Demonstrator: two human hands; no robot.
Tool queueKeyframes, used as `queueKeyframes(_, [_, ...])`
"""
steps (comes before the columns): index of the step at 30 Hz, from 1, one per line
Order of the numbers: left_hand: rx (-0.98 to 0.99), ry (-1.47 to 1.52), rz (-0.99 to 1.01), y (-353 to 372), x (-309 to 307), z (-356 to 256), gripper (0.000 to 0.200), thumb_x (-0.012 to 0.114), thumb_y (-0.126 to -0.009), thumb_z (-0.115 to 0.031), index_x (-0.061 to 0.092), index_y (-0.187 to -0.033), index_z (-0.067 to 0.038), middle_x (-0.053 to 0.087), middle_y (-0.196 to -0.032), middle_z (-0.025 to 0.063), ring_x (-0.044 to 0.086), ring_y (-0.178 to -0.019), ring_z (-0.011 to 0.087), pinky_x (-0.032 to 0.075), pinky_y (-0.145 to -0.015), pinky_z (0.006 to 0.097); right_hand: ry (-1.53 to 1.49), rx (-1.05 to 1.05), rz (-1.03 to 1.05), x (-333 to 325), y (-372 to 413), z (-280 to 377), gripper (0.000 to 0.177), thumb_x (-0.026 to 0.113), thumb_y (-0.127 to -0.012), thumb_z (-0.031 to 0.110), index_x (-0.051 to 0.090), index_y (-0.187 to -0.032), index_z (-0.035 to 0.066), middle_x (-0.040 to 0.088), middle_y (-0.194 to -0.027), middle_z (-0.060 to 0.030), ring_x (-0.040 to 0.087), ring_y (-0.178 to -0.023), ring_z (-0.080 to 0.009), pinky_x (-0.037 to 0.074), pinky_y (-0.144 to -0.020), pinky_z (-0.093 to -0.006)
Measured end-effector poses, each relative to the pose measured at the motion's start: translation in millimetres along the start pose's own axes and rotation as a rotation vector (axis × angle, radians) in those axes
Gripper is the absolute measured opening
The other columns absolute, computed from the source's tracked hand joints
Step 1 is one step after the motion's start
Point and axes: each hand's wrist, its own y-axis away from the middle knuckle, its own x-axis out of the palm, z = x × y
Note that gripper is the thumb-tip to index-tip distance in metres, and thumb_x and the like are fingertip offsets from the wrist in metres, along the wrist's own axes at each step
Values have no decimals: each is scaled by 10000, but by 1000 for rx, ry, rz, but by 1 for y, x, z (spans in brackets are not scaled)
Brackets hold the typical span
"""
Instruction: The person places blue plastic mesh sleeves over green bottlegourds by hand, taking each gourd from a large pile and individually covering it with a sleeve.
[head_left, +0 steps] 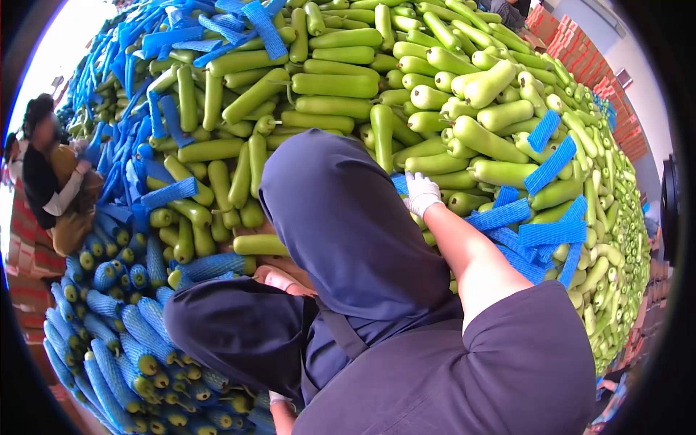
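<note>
My right hand, in a white glove, reaches past my raised knee to the pile of long green gourds. Its fingers are bent at the edge of a blue net sleeve, which is partly hidden behind the dark cloth over the knee. A green gourd lies just beyond the fingertips. Low in the view, my left hand shows only a bit of white glove beneath the other leg; its fingers are hidden. Beside it lie gourds wrapped in blue net.
Loose blue net sleeves lie on the gourds at the right, and more at the upper left. Another person sits at the far left. Stacked cartons stand at the upper right. A bare gourd lies before my legs.
</note>
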Motion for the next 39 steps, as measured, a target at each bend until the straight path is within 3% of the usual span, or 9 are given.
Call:
queueKeyframes(5, [-51, 120, 5, 31, -2, -49, 522, 548, -913, -412, 541, -1281, -43, 651, -1111, 99, 621, -929, 223, 507, -789, 370, -181, -208, 242, -30, -51, -16, 277, 620, -813, 270, 672, -936, 27, 671, -854, -143, 645, -803, -321, 509, -737, -421])
queueKeyframes(7, [-87, 200, -13, 61, -2, -69, 522, 549, -912, -417, 543, -1285, -52, 655, -1105, 87, 620, -921, 211, 507, -782, 365, -786, -314, 198, -93, -63, -22, 260, 647, -807, 271, 679, -876, 22, 658, -773, -130, 613, -719, -220, 480, -664, -365])
queueKeyframes(9, [406, 22, 47, 50, -40, -84, 371, 626, -880, -306, 656, -1087, 0, 683, -981, 66, 585, -763, 160, 494, -716, 315, -983, -292, 249, -182, -65, -5, 236, 623, -857, 248, 675, -935, 32, 648, -805, -23, 564, -744, -107, 457, -686, -284])
queueKeyframes(11, [629, -376, -294, 82, -67, -173, 371, 580, -887, -254, 616, -1114, 37, 667, -943, 96, 578, -740, 159, 488, -682, 285, -1264, -392, 222, -237, -66, 15, 262, 606, -890, 244, 665, -1004, 16, 628, -822, 19, 542, -751, -57, 441, -693, -231])
queueKeyframes(13, [627, -49, -519, 143, -53, -284, 323, 505, -958, -123, 552, -1230, 43, 637, -1042, 77, 557, -775, 95, 464, -718, 210, -1424, -538, 203, -271, -69, 51, 287, 604, -904, 270, 662, -1005, 8, 633, -831, 11, 549, -758, -63, 441, -711, -231])
queueKeyframes(17, [1125, 165, -457, 208, 19, -439, 298, 489, -951, -53, 561, -1225, 37, 643, -1088, 92, 603, -951, 149, 481, -829, 247, -1659, -788, 257, -299, -71, 154, 336, 598, -923, 282, 651, -1067, -17, 659, -888, -13, 569, -778, -68, 465, -729, -241])
queueKeyframes(22, [1705, -330, -542, 207, 111, -556, 504, 759, -673, -40, 574, -1141, -51, 570, -1182, 170, 561, -1066, 346, 453, -924, 415, -1835, -935, 440, -298, -80, 271, 315, 583, -955, 259, 629, -1104, -14, 650, -870, -6, 560, -746, -46, 475, -697, -220])
queueKeyframes(31, [1056, 486, 186, 87, 150, -603, 197, 669, -900, -197, 573, -1011, -66, 556, -789, -34, 470, -679, 39, 381, -626, 187, -1805, -880, 751, -276, -129, 311, 550, 525, -910, 592, 584, -1013, 55, 543, -867, 2, 468, -789, -70, 403, -687, -221])
queueKeyframes(39, [904, 434, 379, 43, 150, -621, 192, 647, -919, -244, 582, -962, -68, 549, -778, -34, 461, -664, 25, 388, -605, 183, -1737, -948, 733, -253, -158, 327, 644, 611, -888, 530, 534, -1201, -27, 579, -1002, -30, 501, -919, -80, 427, -851, -242])
